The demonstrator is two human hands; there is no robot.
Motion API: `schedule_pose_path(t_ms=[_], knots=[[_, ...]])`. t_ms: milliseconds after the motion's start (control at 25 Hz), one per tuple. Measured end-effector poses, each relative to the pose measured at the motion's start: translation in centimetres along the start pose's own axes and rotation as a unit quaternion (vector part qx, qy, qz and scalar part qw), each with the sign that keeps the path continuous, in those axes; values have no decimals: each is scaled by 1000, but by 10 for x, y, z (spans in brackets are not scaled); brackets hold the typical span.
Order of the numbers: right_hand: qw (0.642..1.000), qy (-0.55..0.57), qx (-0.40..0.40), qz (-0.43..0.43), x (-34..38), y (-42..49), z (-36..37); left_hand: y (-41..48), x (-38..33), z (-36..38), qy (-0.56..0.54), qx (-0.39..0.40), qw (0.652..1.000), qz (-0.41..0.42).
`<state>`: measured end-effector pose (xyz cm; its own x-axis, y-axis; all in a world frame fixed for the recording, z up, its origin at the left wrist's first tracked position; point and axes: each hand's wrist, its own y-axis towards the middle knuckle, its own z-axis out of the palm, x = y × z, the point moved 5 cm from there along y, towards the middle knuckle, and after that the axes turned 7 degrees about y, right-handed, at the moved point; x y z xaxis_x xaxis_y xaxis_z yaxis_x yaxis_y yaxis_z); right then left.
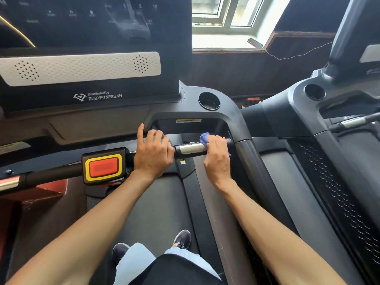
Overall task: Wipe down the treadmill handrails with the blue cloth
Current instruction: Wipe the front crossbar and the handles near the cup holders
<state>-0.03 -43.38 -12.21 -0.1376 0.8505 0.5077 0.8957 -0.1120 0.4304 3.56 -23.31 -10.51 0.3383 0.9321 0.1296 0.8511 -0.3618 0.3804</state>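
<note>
A: Starting nearest us, at the bottom of the frame, we see our own shoes (182, 239) on the dark treadmill belt (156, 206), with both forearms reaching up toward the middle of the frame.

B: And the hands? Our left hand (153, 154) lies curled over the front handrail (191, 148), just right of the red stop button (103, 167). It carries nothing; the thumb sticks up, and the fingers drape over the bar more than they clamp it.

A: Our right hand (217, 156) is closed around the blue cloth (205, 137), pressing it against the same bar, at the right end of the shiny metal sleeve, just before the bar meets the side rail (246, 153).

B: So the cloth sits right of centre, mostly hidden in the palm; only a bunched tuft shows above the fingers and a corner below them.

A: We judge it light and soft. It should fold round the tube easily, so we do best holding it wrapped over the bar with the palm, not pinched by an edge.

B: The metal sleeve looks smooth, probably slick; the cloth should glide there and may drag more on the dark grip sections. The rail itself is rigid and fixed, so we can lean on it.

A: Farther up come the cup holder (208, 100), then the console (82, 66) at upper left, and the window (226, 13) at the top.
</note>
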Motion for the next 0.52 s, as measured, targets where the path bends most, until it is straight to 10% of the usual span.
schedule_pose_path(t_ms=[320,520], knots=[[985,53,39,-162,71,-2,30,0,2,-1,-8,-9,1000,-4],[998,17,41,-40,-3,6,-3,1,2,-3,-21,-13,1000,-10]])
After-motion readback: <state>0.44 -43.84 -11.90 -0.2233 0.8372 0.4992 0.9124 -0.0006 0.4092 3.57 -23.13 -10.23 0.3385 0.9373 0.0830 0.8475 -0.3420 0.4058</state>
